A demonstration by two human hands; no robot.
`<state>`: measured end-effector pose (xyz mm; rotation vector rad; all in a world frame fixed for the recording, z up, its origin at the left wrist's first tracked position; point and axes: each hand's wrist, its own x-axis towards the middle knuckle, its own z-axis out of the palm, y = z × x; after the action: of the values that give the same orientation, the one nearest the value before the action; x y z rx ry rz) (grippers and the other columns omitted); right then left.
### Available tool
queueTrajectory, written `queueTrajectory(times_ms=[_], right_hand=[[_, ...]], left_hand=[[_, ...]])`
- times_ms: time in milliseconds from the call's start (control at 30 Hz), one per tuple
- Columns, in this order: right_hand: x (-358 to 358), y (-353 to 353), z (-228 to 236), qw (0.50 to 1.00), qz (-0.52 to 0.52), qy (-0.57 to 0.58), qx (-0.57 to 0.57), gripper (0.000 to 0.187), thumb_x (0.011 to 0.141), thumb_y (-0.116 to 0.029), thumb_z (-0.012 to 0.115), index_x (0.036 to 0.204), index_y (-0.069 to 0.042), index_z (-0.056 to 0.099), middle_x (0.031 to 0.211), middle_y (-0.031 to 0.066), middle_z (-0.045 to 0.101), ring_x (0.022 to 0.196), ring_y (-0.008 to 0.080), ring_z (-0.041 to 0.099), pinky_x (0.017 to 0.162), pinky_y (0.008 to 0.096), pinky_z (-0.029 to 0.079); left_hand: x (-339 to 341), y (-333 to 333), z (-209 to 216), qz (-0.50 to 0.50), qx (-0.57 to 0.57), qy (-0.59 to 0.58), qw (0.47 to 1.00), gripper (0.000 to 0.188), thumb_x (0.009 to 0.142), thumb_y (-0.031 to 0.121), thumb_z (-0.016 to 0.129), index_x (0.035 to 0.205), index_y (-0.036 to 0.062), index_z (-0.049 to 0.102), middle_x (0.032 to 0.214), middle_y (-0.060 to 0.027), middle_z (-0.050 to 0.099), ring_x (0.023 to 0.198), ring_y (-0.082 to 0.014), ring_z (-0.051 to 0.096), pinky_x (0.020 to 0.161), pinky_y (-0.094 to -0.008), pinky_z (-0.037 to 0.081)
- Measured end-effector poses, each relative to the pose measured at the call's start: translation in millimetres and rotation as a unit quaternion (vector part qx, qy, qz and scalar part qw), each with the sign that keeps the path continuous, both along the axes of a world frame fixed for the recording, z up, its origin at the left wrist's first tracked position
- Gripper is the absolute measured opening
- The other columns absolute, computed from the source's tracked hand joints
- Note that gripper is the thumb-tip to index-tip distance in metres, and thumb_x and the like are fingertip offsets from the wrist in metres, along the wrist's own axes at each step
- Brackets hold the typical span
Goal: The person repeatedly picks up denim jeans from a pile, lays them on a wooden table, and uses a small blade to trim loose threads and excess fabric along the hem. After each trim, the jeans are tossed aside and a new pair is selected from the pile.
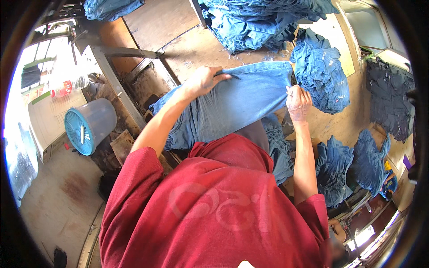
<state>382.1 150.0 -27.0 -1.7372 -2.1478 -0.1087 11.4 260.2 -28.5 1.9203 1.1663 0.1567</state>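
Note:
A pair of blue jeans is stretched across in front of me, over my lap. My left hand grips its upper edge near the middle, thumb and fingers closed on the cloth. At the right end, my right hand pinches the corner of the leg's hem. The leg lies fairly flat between my hands, while the bunched left part hangs down beside my left forearm. Just past my right hand sits a heap of folded blue denim.
A large denim stack lies at the far side. More denim piles stand at the right, with dark garments beyond. On the left are a metal frame, a clear bucket with a blue lid and a plastic bottle.

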Motion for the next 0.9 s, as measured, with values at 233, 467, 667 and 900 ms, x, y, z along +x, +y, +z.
queueTrajectory(times_ms=[233,467,667,900], right_hand=[[-10,13,5,0.994,-0.053,-0.009,-0.092,0.02,0.1,-0.02,0.072,0.093,-0.009,0.057,0.081,0.0105,0.068,0.077,0.032,0.069,0.068,0.0433,0.051],[-104,-16,64,0.942,-0.127,0.203,-0.234,0.017,0.109,-0.013,0.057,0.123,-0.004,0.057,0.103,0.0235,0.072,0.093,0.042,0.074,0.075,0.0492,0.058],[-199,-22,57,0.967,-0.019,0.192,-0.167,0.033,0.094,-0.01,0.076,0.126,-0.01,0.07,0.09,0.007,0.08,0.067,0.0244,0.075,0.062,0.0368,0.058],[-208,-8,46,0.985,-0.018,0.128,-0.117,0.024,0.087,-0.008,0.076,0.111,-0.013,0.078,0.07,0.0036,0.071,0.056,0.0213,0.067,0.057,0.0336,0.053]], left_hand=[[-9,29,-10,-0.011,-0.144,0.054,0.988,0.06,0.087,0.062,0.08,0.081,0.0028,0.075,0.067,-0.0136,0.067,0.063,-0.0209,0.062,0.064,-0.0412,0.049],[-13,24,-30,-0.076,0.116,-0.109,0.984,0.054,0.09,0.05,0.08,0.075,0.0004,0.066,0.07,-0.0126,0.063,0.067,-0.0296,0.066,0.066,-0.0419,0.052],[-16,30,-31,-0.11,0.093,-0.055,0.988,0.049,0.091,0.053,0.077,0.085,0.004,0.075,0.078,-0.0139,0.07,0.078,-0.0344,0.072,0.071,-0.044,0.056],[-14,26,-27,-0.071,0.061,-0.075,0.993,0.049,0.091,0.051,0.078,0.085,0.0024,0.076,0.078,-0.0146,0.071,0.075,-0.034,0.072,0.071,-0.0435,0.056]])
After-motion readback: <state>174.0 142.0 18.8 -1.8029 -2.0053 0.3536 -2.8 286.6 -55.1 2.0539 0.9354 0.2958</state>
